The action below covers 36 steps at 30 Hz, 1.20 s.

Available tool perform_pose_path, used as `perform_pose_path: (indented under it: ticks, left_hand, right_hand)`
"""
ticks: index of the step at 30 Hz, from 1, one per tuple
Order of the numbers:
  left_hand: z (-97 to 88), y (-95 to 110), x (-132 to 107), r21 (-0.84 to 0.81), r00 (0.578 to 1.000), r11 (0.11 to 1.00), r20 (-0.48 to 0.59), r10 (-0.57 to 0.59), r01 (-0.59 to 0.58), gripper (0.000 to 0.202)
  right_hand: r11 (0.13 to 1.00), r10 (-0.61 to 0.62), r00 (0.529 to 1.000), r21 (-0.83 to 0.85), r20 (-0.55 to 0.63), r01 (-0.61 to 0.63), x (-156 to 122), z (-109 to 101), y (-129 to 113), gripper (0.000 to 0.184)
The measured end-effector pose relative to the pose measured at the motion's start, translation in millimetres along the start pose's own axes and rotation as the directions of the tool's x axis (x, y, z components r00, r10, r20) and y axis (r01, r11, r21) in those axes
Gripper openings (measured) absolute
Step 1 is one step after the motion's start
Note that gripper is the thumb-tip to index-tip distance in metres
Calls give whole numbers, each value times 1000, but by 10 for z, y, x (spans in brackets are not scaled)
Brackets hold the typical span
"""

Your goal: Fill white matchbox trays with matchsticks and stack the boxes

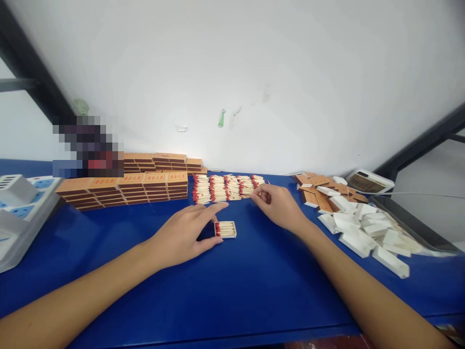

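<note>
Beside the spread left hand sits a white tray of red-tipped matches; right hand curled closed.

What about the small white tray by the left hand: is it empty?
No, red-headed matches lie inside the small white tray beside the left hand.

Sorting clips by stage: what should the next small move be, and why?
Probably, the right hand should bring a few matches from the match row to the small tray: its curled fingertips are at that row's right end, while the left hand frames the tray, which holds some matches.
</note>
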<state>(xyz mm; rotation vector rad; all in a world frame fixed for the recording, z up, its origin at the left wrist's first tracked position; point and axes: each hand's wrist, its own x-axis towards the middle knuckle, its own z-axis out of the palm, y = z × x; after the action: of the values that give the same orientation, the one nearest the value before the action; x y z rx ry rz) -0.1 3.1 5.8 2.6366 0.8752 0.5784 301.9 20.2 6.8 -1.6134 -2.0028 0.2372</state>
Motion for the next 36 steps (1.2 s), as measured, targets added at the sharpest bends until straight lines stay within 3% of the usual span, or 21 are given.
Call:
perform_pose_path:
  ticks: [6,13,16,20,26,30,36]
  left_hand:
    - [-3,4,-5,39,1000,999,-13,14,-13,68]
    - [31,-50,-3,38,1000,999,-13,5,-4,68]
    - [52,-73,-9,31,1000,999,8,7,-7,64]
    - [71,-80,-20,41,1000,999,3,15,-15,60]
    - [99,-79,-29,62,999,997,-27,42,-40,62]
    - [106,-85,-20,72,997,995,-47,68,-64,62]
    - [96,-81,-13,96,997,993,-36,67,-64,63]
  right_hand:
    - [997,-59,998,42,24,58,-52,24,-166,27]
    - [989,17,998,150,-56,-8,3,76,-151,27]
    - [974,75,994,217,-76,-57,242,132,-252,26]
    - [971,91,996,223,7,-90,830,259,-494,25]
    - [930,281,957,227,71,-290,1624,671,-842,35]
    - [893,366,927,252,75,-373,1773,844,-928,30]
    - [830,407,908,373,102,-414,1739,860,-959,26]
